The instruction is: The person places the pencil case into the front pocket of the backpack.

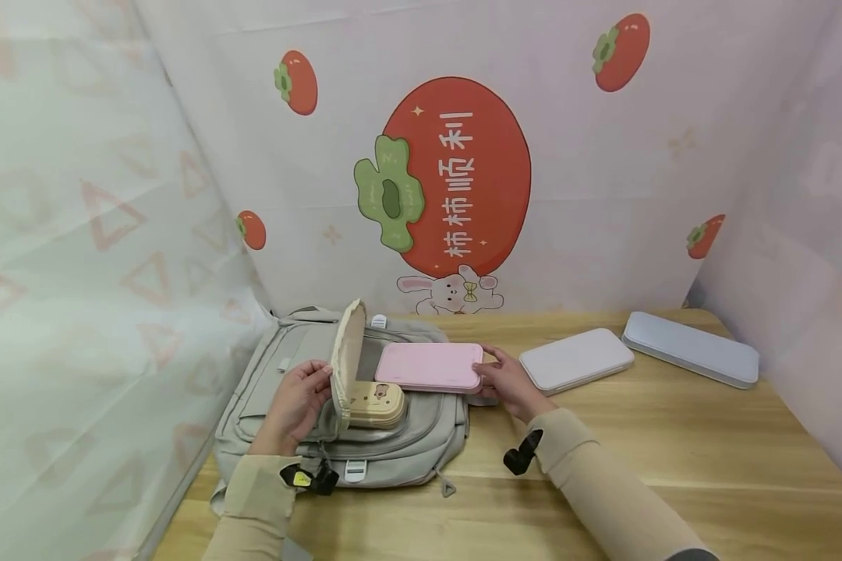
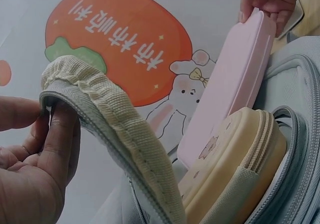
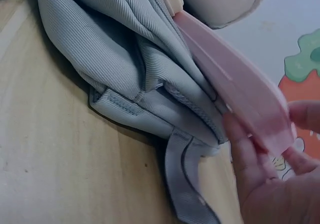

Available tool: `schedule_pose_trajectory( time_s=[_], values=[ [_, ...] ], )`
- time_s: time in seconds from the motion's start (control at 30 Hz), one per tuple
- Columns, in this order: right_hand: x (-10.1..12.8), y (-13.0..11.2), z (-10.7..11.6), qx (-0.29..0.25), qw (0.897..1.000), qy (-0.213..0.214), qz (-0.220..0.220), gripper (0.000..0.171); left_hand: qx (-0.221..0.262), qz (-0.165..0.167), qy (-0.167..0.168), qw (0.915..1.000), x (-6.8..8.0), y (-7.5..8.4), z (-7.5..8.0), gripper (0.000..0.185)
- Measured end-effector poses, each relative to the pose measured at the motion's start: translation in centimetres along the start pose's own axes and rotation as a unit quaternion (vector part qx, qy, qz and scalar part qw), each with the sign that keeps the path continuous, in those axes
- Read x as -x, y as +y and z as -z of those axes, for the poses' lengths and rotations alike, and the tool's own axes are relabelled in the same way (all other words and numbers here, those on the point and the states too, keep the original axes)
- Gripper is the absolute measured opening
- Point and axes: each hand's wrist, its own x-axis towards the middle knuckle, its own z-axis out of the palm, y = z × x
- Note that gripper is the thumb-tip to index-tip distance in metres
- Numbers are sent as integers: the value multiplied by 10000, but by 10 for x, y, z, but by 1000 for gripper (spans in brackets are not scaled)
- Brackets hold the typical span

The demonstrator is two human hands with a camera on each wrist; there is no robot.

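Printed cloth (image 1: 568, 234) backs a wooden table (image 1: 744, 460) bearing a grey backpack (image 1: 421, 438). Forearms (image 1: 603, 475) extended, the left hand (image 1: 298, 405) pinches its raised flap (image 1: 351, 351); the right hand (image 1: 514, 383) holds the right end of a pink case (image 1: 428, 366) between thumb and fingers, over the backpack.

Around the head view's centre, one pink case (image 1: 429, 365) at six o'clock, one yellow case (image 1: 376, 404) at seven, one white case (image 1: 577, 358) at four and one bluish case (image 1: 691, 349) between three and four make four cases; also one backpack (image 1: 424, 421), two hands (image 1: 300, 401), five printed fruits (image 1: 498, 179), one printed rabbit (image 1: 456, 293).
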Motion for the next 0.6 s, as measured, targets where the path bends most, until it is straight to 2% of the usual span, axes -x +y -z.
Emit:
schedule_pose_trajectory(
  time_s=[0.2, 0.6],
  values=[
    [0, -9, -6, 807, 9963, 280, -27, 54, 10, 52, -30, 10000, -1, 0, 1, 14],
    [-2, -14, -31, 1056, 9938, 339, -11, 53, 18, 78, -32, 10000, 0, -1, -1, 14]
  ],
)
